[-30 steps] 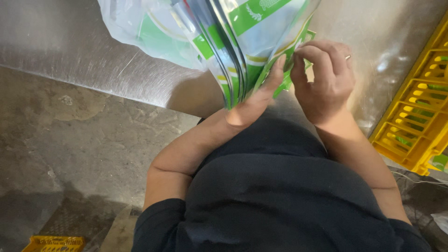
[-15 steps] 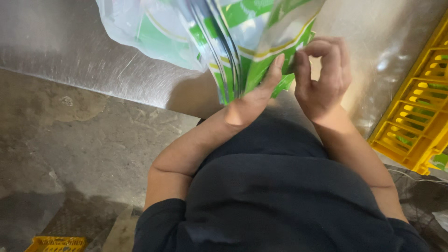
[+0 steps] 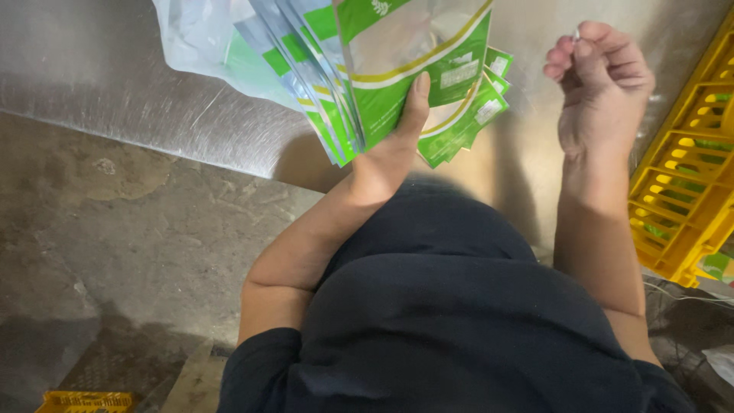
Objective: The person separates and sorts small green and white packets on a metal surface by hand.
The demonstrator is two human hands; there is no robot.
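Observation:
My left hand (image 3: 388,157) grips a fanned stack of green and clear plastic pouches (image 3: 417,73) from below, with the thumb pressed on the front pouch. The stack is held upright over a steel table (image 3: 145,99). My right hand (image 3: 604,84) is raised to the right of the stack and does not touch it. Its fingers are curled, thumb against forefinger. A tiny pale speck shows at the fingertips; I cannot tell what it is.
A translucent plastic bag (image 3: 195,38) hangs behind the pouches at the upper left. A yellow slotted crate (image 3: 688,199) stands at the right edge. The stained concrete floor (image 3: 115,252) lies below the table, with a small yellow grid (image 3: 84,401) at the bottom left.
My right hand has let go of the pouches and moved up and to the right. The left hand has turned the stack so that the front pouch faces me.

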